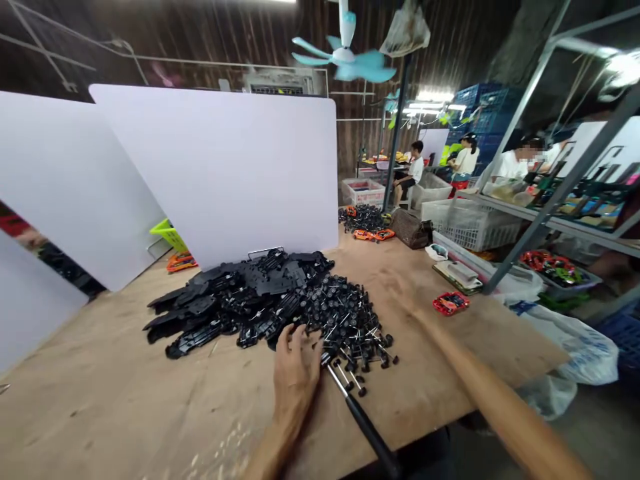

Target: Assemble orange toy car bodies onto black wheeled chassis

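Observation:
My left hand point(295, 370) rests on the near edge of a heap of black toy wheels on thin metal axles point(350, 327), its fingers spread on the wheels. Behind that heap lies a pile of black plastic toy car chassis point(250, 290). A black-handled screwdriver point(367, 420) lies beside my left hand, its steel shaft pointing into the wheels. My right hand point(400, 290) is blurred, reaching over the wooden table point(150, 387) to the right of the wheels. A red toy car body point(451, 303) lies beyond it.
White partition boards point(215, 167) stand along the table's far side. Orange toy car bodies point(373, 235) and a brown bag point(411, 229) sit at the back. White crates point(470, 223) and a metal shelf point(560, 220) stand to the right. Several co-workers sit in the background.

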`<state>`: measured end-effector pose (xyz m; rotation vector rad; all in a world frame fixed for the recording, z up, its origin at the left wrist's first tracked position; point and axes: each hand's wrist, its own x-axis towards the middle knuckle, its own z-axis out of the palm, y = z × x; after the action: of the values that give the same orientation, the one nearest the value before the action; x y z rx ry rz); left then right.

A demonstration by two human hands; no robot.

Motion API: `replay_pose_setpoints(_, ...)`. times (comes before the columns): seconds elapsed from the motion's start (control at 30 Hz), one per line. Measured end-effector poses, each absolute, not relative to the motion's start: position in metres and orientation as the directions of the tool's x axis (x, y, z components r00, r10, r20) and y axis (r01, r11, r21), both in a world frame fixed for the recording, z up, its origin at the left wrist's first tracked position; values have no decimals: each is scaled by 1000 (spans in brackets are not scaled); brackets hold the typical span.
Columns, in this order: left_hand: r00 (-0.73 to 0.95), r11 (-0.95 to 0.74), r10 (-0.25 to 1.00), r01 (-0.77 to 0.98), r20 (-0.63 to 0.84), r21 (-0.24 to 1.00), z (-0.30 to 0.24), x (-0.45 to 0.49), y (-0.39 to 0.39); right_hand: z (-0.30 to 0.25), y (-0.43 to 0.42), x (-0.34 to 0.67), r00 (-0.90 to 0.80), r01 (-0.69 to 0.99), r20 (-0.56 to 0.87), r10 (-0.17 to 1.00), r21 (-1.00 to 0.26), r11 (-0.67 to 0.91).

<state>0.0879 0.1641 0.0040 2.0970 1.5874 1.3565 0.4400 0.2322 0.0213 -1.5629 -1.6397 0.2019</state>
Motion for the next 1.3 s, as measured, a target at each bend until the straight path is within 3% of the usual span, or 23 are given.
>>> replay_pose_setpoints(0.1,-76,-352,841,675,536,648,-1,89,127,18,263,490,280,727,411,867,-681,88)
replay_pose_setpoints(0.23,-214,-159,921,556,325,816,-11,88,117,-18,288,482,296,670,330,896,-741,51)
replay_pose_setpoints(0.33,-61,-190,969,436,239,880,-8,84,134,-49,286,436,246,623,290,925,-778,78)
replay_pose_setpoints(0.43,77,-261,963,491,257,831,2,88,139,-69,276,392,199,588,272,942,-802,107)
replay_pose_setpoints(0.53,-80,-140,968,617,239,774,8,105,115,-71,268,375,173,561,253,952,-820,116)
replay_pose_setpoints(0.7,-124,57,992,614,25,787,14,134,74,-49,252,392,132,519,224,966,-846,125)
replay_pose_setpoints(0.83,-39,115,993,537,-112,836,32,140,86,-40,230,391,116,520,241,964,-841,148)
replay_pose_setpoints(0.93,-54,177,982,587,-180,790,42,146,95,-39,217,375,138,520,267,954,-839,160)
replay_pose_setpoints(1.03,-153,224,974,601,-165,767,44,157,95,-34,208,361,184,506,287,940,-848,159)
replay_pose_setpoints(1.2,-197,228,969,488,-148,842,42,148,85,-16,177,359,223,493,289,931,-857,148)
replay_pose_setpoints(1.3,-245,236,961,481,-130,844,35,111,80,-13,142,353,188,561,309,932,-813,157)
